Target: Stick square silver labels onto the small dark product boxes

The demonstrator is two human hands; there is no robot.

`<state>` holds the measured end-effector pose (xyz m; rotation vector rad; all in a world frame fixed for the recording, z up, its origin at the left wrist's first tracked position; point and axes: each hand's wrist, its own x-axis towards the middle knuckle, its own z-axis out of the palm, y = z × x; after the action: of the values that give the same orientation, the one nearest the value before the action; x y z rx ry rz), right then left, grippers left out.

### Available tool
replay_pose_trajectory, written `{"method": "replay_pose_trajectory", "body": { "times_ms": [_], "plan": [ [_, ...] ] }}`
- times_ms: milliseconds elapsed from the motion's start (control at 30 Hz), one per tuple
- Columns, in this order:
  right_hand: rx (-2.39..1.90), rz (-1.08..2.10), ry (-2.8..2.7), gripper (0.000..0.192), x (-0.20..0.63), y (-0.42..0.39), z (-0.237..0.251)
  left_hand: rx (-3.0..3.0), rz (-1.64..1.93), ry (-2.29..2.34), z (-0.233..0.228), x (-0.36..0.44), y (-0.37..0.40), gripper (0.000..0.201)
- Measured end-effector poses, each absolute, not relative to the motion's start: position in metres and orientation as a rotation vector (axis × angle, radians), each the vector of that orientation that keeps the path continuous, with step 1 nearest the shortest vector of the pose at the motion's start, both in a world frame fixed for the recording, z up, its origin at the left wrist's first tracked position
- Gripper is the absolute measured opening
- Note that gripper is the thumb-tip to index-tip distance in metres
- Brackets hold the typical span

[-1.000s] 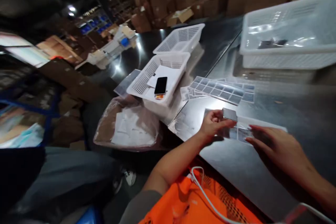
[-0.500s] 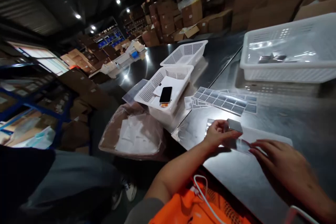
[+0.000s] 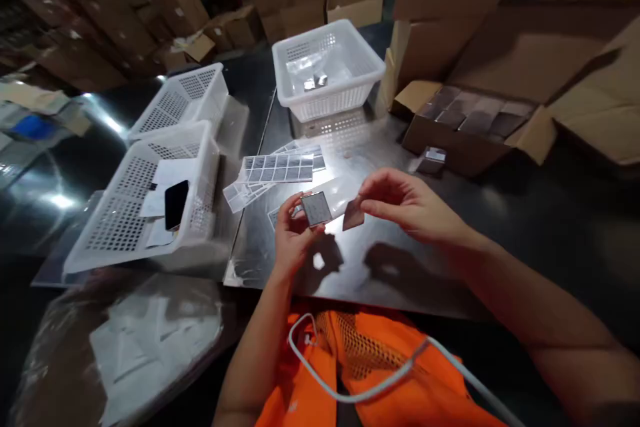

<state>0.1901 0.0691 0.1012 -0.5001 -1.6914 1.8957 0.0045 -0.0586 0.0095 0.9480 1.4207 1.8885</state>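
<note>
My left hand (image 3: 291, 239) is closed round the edges of a small square silvery box (image 3: 317, 209), its flat grey face turned up. Between the thumb and fingertips of my right hand (image 3: 407, 205) is a thin, dark, square label (image 3: 353, 214), held just to the right of the box and apart from it. Beyond my left hand lie overlapping sheets of square labels (image 3: 279, 167) on the metal table (image 3: 400, 280). Part of another sheet shows behind the left fingers.
A white basket (image 3: 295, 103) with a few small silvery items stands at the back. Two more baskets are at left, the nearer holding a black phone (image 3: 176, 205) and papers. At right, a carton (image 3: 450, 140) holds several small boxes; another small box (image 3: 431, 159) stands before it.
The view has swung right, bringing the carton of small boxes into sight. My right hand has lifted off the table with the label. The left hand has turned the box's flat face up.
</note>
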Motion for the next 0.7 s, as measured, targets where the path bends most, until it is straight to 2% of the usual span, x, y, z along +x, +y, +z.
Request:
{"method": "replay_pose_trajectory", "body": {
  "times_ms": [267,533,700],
  "plan": [
    [-0.551,2.037,-1.673,0.062,0.192,0.063,0.101,1.239,1.869,1.319,0.03,0.03,-0.068,0.059],
    [-0.578,1.989,-1.691,0.063,0.19,0.058,0.1,1.239,1.802,1.449,0.03,0.034,-0.07,0.06],
    [-0.588,1.981,-1.691,0.061,0.19,0.059,0.1,1.283,1.828,1.352,0.028,0.032,-0.07,0.06]
  ]
}}
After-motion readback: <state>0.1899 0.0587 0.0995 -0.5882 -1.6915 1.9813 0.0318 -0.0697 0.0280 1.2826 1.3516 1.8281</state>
